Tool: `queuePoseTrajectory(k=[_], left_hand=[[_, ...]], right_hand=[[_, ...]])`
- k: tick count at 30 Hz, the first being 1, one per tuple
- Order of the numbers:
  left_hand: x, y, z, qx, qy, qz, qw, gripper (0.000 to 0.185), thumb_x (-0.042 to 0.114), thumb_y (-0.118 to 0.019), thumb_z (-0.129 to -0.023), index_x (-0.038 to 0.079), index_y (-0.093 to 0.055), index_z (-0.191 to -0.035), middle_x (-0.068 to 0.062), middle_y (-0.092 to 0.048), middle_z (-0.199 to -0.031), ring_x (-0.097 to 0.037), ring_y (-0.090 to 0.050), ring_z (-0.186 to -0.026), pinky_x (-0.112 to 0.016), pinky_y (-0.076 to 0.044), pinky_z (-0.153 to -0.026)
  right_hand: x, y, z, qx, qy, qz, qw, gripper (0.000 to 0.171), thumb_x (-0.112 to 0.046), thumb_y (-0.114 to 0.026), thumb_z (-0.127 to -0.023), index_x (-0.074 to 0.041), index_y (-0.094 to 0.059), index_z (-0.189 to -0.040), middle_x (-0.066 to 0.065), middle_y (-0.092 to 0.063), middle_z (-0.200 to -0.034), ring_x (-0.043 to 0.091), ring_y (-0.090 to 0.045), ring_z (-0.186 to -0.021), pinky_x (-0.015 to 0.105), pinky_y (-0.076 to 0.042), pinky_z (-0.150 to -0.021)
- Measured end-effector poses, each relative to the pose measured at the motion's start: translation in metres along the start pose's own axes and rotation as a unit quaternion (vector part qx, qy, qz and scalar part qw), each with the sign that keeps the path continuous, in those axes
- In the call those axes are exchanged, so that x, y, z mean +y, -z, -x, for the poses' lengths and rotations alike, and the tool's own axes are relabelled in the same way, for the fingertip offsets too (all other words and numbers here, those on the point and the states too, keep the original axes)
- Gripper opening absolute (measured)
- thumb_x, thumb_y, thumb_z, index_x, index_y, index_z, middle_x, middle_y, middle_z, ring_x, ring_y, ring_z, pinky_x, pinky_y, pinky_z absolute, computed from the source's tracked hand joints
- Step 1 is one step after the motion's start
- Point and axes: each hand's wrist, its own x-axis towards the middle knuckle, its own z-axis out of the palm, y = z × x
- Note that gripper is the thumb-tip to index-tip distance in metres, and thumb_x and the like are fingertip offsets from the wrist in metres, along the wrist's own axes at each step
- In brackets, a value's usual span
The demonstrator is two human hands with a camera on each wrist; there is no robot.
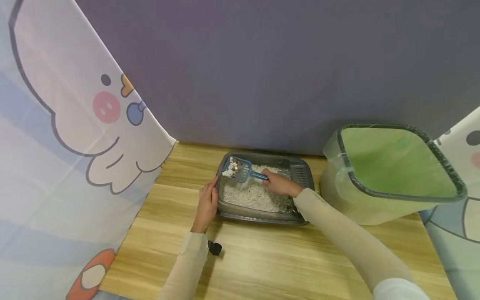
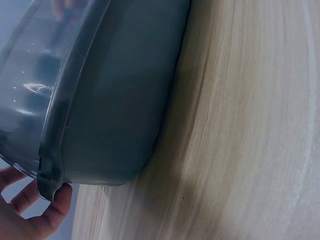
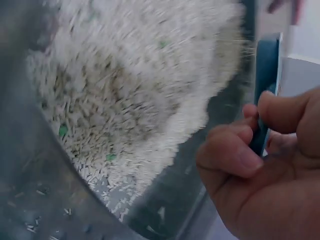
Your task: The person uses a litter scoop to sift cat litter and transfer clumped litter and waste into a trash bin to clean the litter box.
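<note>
A grey litter box (image 1: pixel 262 216) holding pale pellet litter (image 1: pixel 258 195) sits on the wooden table against the back wall. My right hand (image 1: pixel 278 182) grips the handle of a blue slotted litter scoop (image 1: pixel 244 171) above the litter. Pale pellets and some darker clumps (image 1: pixel 233 166) lie in the scoop, over the box's left part. In the right wrist view, thumb and fingers wrap the blue handle (image 3: pixel 267 60). My left hand (image 1: pixel 208 204) holds the box's left rim; the left wrist view shows its thumb and fingers (image 2: pixel 56 207) on either side of the rim corner.
A tall bin (image 1: pixel 360 208) with a dark rim and a thin liner stands close to the box's right side. A grey wall (image 1: pixel 243 75) rises behind. Cartoon-printed fabric (image 1: pixel 67 137) hangs along the left. The wooden table (image 1: pixel 262 262) extends in front of the box.
</note>
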Motion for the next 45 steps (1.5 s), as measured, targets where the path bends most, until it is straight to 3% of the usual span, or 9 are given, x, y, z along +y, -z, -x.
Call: queuePoseTrajectory(k=[8, 11, 14, 17, 21, 26, 33, 41, 45], left_hand=[[-0.001, 0.001, 0.0, 0.003, -0.009, 0.003, 1.0, 0.04, 0.012, -0.037, -0.102, 0.009, -0.047, -0.141, -0.018, -0.055, -0.118, -0.033, -0.042, -0.092, -0.046, -0.035, -0.081], [-0.002, 0.0, 0.0, 0.005, -0.013, 0.003, 0.9999, 0.04, 0.012, -0.037, -0.102, 0.008, -0.047, -0.14, -0.018, -0.055, -0.118, -0.034, -0.043, -0.094, -0.047, -0.035, -0.082], [-0.001, 0.0, 0.001, 0.007, -0.015, 0.002, 0.9999, 0.04, 0.012, -0.037, -0.102, 0.008, -0.047, -0.14, -0.018, -0.056, -0.118, -0.035, -0.043, -0.094, -0.047, -0.035, -0.082], [0.0, 0.0, 0.001, 0.008, -0.016, 0.003, 0.9998, 0.04, 0.012, -0.038, -0.102, 0.009, -0.047, -0.14, -0.018, -0.056, -0.117, -0.034, -0.043, -0.093, -0.047, -0.035, -0.081], [-0.001, 0.0, 0.001, 0.01, -0.021, 0.004, 0.9997, 0.04, 0.009, -0.04, -0.101, 0.008, -0.047, -0.14, -0.019, -0.056, -0.116, -0.035, -0.043, -0.092, -0.047, -0.035, -0.08], [-0.001, 0.0, 0.001, 0.008, -0.019, 0.004, 0.9998, 0.04, 0.008, -0.04, -0.1, 0.008, -0.047, -0.14, -0.019, -0.056, -0.115, -0.034, -0.043, -0.091, -0.046, -0.035, -0.08], [0.001, 0.0, 0.002, 0.001, -0.014, 0.008, 0.9999, 0.04, 0.011, -0.038, -0.101, 0.008, -0.046, -0.141, -0.019, -0.055, -0.119, -0.035, -0.043, -0.094, -0.047, -0.035, -0.081], [0.0, 0.001, 0.003, -0.002, 0.004, 0.019, 0.9998, 0.04, 0.013, -0.037, -0.102, 0.009, -0.046, -0.141, -0.018, -0.054, -0.121, -0.034, -0.042, -0.097, -0.048, -0.036, -0.082], [0.0, 0.002, 0.003, -0.007, 0.0, 0.019, 0.9998, 0.04, 0.014, -0.036, -0.103, 0.01, -0.045, -0.142, -0.019, -0.053, -0.12, -0.034, -0.042, -0.096, -0.048, -0.035, -0.082]], right_hand=[[-0.006, -0.005, 0.046, 0.132, 0.009, -0.064, 0.989, 0.023, -0.017, -0.042, -0.102, -0.007, -0.049, -0.121, 0.009, -0.046, -0.074, 0.016, -0.036, -0.047, 0.032, -0.036, -0.046], [-0.005, -0.007, 0.061, 0.211, 0.032, -0.047, 0.976, 0.027, -0.015, -0.047, -0.1, -0.006, -0.051, -0.125, 0.01, -0.052, -0.088, 0.019, -0.043, -0.057, 0.036, -0.039, -0.055], [-0.006, -0.01, 0.074, 0.289, 0.047, -0.02, 0.956, 0.031, -0.013, -0.053, -0.097, -0.007, -0.053, -0.128, 0.011, -0.055, -0.107, 0.021, -0.05, -0.071, 0.039, -0.04, -0.066], [-0.006, -0.012, 0.083, 0.334, 0.054, -0.019, 0.941, 0.031, -0.012, -0.056, -0.095, -0.009, -0.056, -0.127, 0.012, -0.054, -0.114, 0.022, -0.051, -0.077, 0.04, -0.039, -0.068], [-0.004, -0.014, 0.088, 0.35, 0.057, -0.034, 0.934, 0.03, -0.014, -0.056, -0.096, -0.008, -0.057, -0.125, 0.008, -0.055, -0.102, 0.019, -0.049, -0.068, 0.036, -0.04, -0.061], [-0.004, -0.015, 0.093, 0.338, 0.061, -0.045, 0.938, 0.033, -0.02, -0.052, -0.098, -0.006, -0.054, -0.128, 0.006, -0.054, -0.09, 0.017, -0.048, -0.06, 0.036, -0.041, -0.058], [-0.015, -0.008, 0.111, 0.337, 0.074, -0.033, 0.938, 0.034, -0.025, -0.051, -0.098, -0.006, -0.056, -0.126, 0.005, -0.056, -0.093, 0.015, -0.048, -0.064, 0.035, -0.04, -0.06], [-0.049, 0.024, 0.158, 0.396, 0.118, -0.024, 0.91, 0.028, -0.014, -0.056, -0.096, -0.008, -0.059, -0.123, 0.004, -0.048, -0.077, 0.016, -0.04, -0.055, 0.029, -0.036, -0.05], [-0.054, 0.043, 0.185, 0.465, 0.139, 0.008, 0.874, 0.027, -0.008, -0.059, -0.093, -0.006, -0.062, -0.12, 0.001, -0.051, -0.079, 0.011, -0.041, -0.056, 0.022, -0.034, -0.051]])
